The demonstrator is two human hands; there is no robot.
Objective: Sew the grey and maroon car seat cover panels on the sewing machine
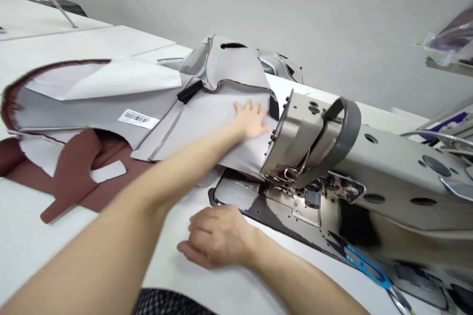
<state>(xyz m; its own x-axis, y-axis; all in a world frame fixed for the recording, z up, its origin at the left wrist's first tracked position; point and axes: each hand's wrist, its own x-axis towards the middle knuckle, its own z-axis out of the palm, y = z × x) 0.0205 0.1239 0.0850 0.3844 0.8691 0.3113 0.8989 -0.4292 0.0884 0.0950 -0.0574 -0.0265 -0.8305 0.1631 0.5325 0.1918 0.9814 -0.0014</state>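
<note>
My left hand (251, 120) lies flat with fingers spread on a sewn grey cover (210, 125), just left of the sewing machine head (295, 133). The cover has dark red edging, black tabs and a white barcode label (138, 118). Its right edge reaches the machine, near the needle area, where the exact contact is hidden. Below, my right hand (218, 236) rests on the white tabletop with its fingers curled in. Nothing shows in that hand. It is nearest to the front edge of the machine's bed plate (236, 192).
Brown-red fabric pieces (76, 172) lie under the cover at left. Blue-handled thread snips (364, 263) and other metal scissors (399, 300) lie at lower right. More grey sewn material (281, 66) sits behind, near the wall. A plastic-wrapped bundle (453, 34) is at upper right.
</note>
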